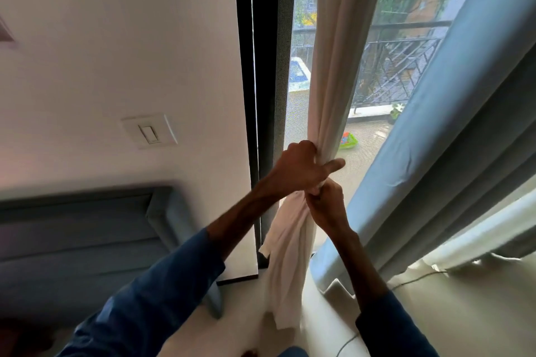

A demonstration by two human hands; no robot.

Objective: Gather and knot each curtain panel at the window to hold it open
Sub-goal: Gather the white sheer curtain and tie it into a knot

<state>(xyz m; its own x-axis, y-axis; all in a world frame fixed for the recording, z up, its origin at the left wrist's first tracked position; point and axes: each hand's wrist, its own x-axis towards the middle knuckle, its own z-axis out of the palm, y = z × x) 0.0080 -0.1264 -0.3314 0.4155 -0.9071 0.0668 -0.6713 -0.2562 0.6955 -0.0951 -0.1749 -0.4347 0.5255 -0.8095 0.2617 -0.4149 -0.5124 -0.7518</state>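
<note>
— Where is the cream curtain panel (333, 66)?

— It hangs gathered into a rope in front of the window (301, 38), and both grips have it. The left hand (301, 168) is closed around the bunch, forefinger sticking out to the right. The right hand (326, 206) sits directly below, touching it, fingers curled tight on the same cloth.

— And under the grips?

— The loose tail (287, 264) drops from the right hand down toward the floor, a corner flaring out to the left.

— Anything beside them?

— A blue curtain (435, 153) hangs just right of the grips, ungathered. Left of them is the dark window frame (246, 95), then a wall with a light switch (149, 130).
</note>
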